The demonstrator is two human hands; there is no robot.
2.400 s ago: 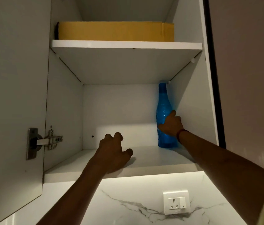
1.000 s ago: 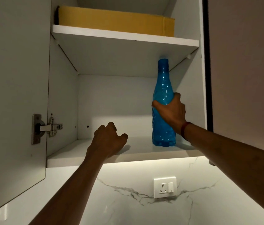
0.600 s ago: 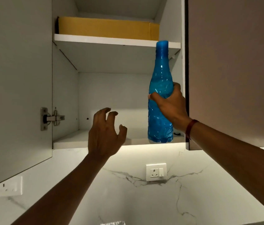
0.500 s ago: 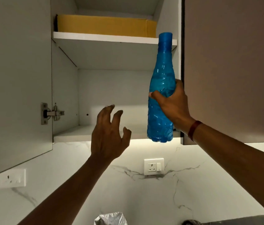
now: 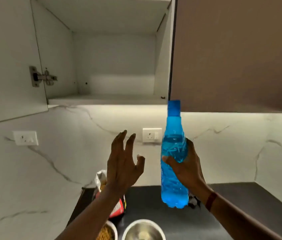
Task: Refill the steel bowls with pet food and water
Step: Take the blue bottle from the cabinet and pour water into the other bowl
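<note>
**Water bottle in hand above the bowls**

The blue bottle [image 5: 172,181] stands upright in the air right of centre, clear of the table [image 5: 240,201], with its blue cap [image 5: 173,107] on and water showing up to the shoulder. The right hand [image 5: 187,168] holds it, grip wrapped round the middle of the body from the right side, thumb across the front. The left hand [image 5: 122,168] hovers just beside the bottle at centre frame, grip wide, fingers spread and touching nothing.

At the bottom edge, below the bottle, sits a steel bowl [image 5: 143,229] that looks dry inside. Just left of it a second bowl [image 5: 106,232], partly cut off by the frame, carries brown kibble. A food bag [image 5: 117,207] stands behind that bowl, partly hidden by the left forearm. Above, in the upper left, the wall cabinet [image 5: 116,100] hangs open with its lower shelf in view, and a socket [image 5: 151,135] sits on the marble wall behind the hands.

The food side appears done, so the water step seems to be in hand. The next move likely calls for the left hand to twist off the cap while the right steadies the bottle, then a slow tilt over the steel bowl, since thin plastic can buckle and gush.
</note>
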